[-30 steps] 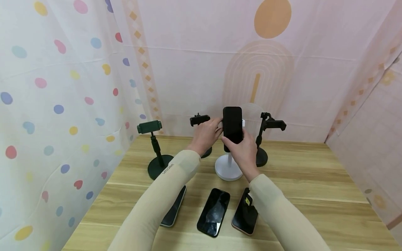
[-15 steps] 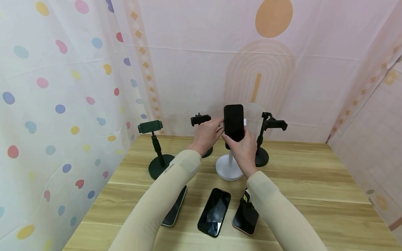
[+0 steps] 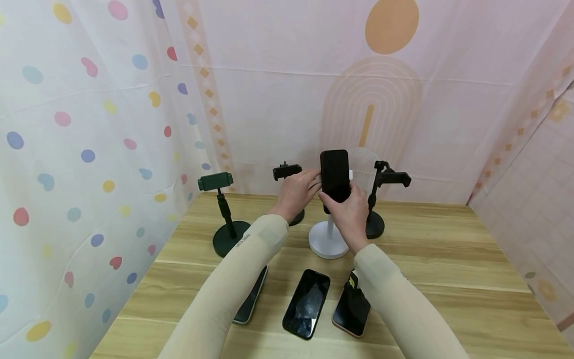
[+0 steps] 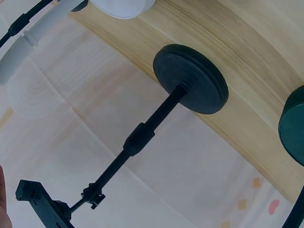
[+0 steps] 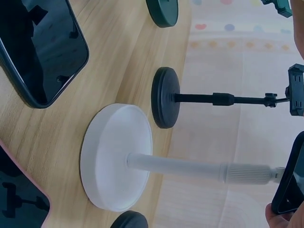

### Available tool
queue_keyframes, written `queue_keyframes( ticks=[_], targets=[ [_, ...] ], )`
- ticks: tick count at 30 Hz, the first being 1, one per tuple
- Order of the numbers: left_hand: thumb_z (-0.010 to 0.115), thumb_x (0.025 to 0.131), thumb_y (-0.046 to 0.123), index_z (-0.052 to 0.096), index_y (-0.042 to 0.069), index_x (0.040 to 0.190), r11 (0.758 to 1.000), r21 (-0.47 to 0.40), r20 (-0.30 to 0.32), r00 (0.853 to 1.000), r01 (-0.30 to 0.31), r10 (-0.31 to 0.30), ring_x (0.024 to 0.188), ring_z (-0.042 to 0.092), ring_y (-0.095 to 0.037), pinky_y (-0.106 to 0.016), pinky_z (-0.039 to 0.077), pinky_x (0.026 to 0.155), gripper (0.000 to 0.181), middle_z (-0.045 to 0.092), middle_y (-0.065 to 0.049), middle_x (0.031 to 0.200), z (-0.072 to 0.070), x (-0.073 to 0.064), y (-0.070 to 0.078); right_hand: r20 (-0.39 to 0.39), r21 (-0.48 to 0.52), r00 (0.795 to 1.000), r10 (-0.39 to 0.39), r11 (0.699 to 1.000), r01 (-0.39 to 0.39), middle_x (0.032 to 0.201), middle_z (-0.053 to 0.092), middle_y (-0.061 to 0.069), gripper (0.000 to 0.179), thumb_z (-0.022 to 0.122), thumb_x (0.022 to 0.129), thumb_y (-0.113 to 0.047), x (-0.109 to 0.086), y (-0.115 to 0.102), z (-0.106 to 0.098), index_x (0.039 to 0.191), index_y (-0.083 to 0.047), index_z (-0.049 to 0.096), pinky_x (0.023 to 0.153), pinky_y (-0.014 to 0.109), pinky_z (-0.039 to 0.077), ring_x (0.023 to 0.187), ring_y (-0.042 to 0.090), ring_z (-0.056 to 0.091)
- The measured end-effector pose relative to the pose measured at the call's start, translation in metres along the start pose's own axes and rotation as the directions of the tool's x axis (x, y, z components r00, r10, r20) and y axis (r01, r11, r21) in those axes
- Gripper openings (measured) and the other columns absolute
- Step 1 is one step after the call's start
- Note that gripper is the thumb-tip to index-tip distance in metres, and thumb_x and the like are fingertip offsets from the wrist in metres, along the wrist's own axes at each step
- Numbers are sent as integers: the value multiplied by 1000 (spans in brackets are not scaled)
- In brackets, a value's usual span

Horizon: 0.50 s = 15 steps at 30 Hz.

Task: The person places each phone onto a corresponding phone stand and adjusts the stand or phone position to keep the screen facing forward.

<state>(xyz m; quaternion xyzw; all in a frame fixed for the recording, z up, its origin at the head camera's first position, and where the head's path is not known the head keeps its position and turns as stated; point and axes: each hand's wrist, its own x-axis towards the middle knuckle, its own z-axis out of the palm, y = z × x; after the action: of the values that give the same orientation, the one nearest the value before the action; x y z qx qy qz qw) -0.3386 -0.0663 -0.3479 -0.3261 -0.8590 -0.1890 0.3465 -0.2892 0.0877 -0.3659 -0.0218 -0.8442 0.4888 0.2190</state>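
Observation:
A black phone [image 3: 335, 172] stands upright in front of the top of a white phone stand [image 3: 324, 240]. My right hand [image 3: 350, 214] grips its lower part, thumb across the front and fingers at the right edge. My left hand [image 3: 296, 193] is at the phone's left edge; its fingertips are partly hidden there, so their hold is unclear. A small white clamp end [image 3: 351, 175] shows past the phone's right edge; the rest of the clamp is hidden behind it. In the right wrist view, the phone [image 5: 286, 185] is close to the top of the white pole [image 5: 190, 167].
A green phone stand [image 3: 224, 234] is at left. Black stands are behind my left hand [image 4: 190, 78] and at right [image 3: 374, 225]. In front lie a middle phone [image 3: 306, 304], a right phone [image 3: 352, 311] and a left phone [image 3: 251, 301] partly under my sleeve.
The phone and my right hand have risen slightly against the white stand. My left hand has stayed at the phone's left edge. The lying phones and the stands have not moved.

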Motion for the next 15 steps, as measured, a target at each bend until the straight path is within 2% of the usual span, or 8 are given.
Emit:
queue_keyframes(
  ticks=[7, 12, 15],
  targets=[
    [71, 94, 12, 65, 3, 124, 998, 23, 17, 998, -59, 59, 101, 69, -23, -32, 55, 84, 33, 71, -11, 115, -2, -4, -4, -16, -14, 1000, -18, 1000, 18, 120, 55, 17, 80, 78, 81, -51, -1, 2, 2, 138, -1, 52, 91, 49, 44, 107, 31, 51],
    [68, 96, 13, 64, 0, 122, 987, 101, 25, 992, -126, 124, 100, 69, -23, -32, 54, 86, 30, 70, -12, 115, -1, -6, -5, -31, -37, 999, -27, 999, 26, 122, 54, 18, 84, 77, 80, -53, -3, 2, 2, 141, -1, 49, 92, 50, 44, 107, 33, 52],
    [68, 96, 13, 63, -1, 118, 973, 150, 8, 984, -176, 177, 97, 69, -22, -32, 54, 84, 27, 70, -12, 112, 1, -6, -7, -46, -61, 998, -39, 997, 37, 123, 54, 19, 85, 78, 80, -53, -2, 3, 2, 141, -1, 49, 92, 50, 44, 108, 34, 52]
  ],
)
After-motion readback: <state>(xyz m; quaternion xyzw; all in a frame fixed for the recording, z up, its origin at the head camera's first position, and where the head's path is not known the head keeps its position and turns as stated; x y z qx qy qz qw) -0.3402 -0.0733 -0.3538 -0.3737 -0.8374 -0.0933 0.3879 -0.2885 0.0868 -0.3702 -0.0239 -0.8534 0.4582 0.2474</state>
